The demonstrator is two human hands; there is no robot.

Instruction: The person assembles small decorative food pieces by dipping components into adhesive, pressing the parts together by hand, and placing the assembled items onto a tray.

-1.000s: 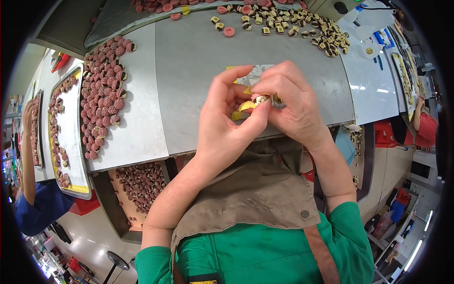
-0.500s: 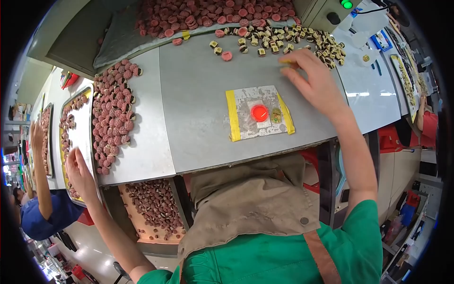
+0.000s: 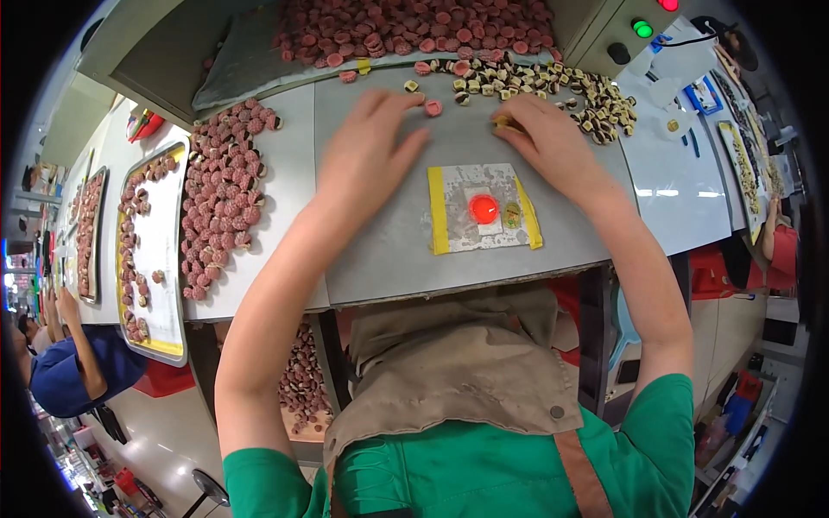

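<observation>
My left hand (image 3: 373, 148) reaches over the grey tabletop, thumb and fingers apart. Its fingertips are beside a small pink cup-shaped piece (image 3: 433, 108) and close to a lone cream-and-dark-brown piece (image 3: 411, 86). Thumb and fingers of my right hand (image 3: 553, 147) are closed on a small yellowish piece (image 3: 503, 123), mostly covered by the fingers. Behind that hand spreads a pile of cream-and-brown pieces (image 3: 604, 116). Nearer me lies a flat plate edged with yellow tape (image 3: 451, 235), bearing a round, glowing orange-red dish (image 3: 484, 209) and a small gold-green oval (image 3: 512, 215).
Pink cups (image 3: 432, 30) fill the lined bay at the back. Assembled pink-and-brown pieces (image 3: 226, 186) are heaped left of my left arm, beside a metal tray (image 3: 164, 285). A box of pieces (image 3: 302, 380) sits below the table edge. A person in blue (image 3: 82, 371) works at far left.
My left hand has swung from the tray at the left to the pink cup at the back middle. My right hand has shifted slightly left and nearer, keeping the yellowish piece.
</observation>
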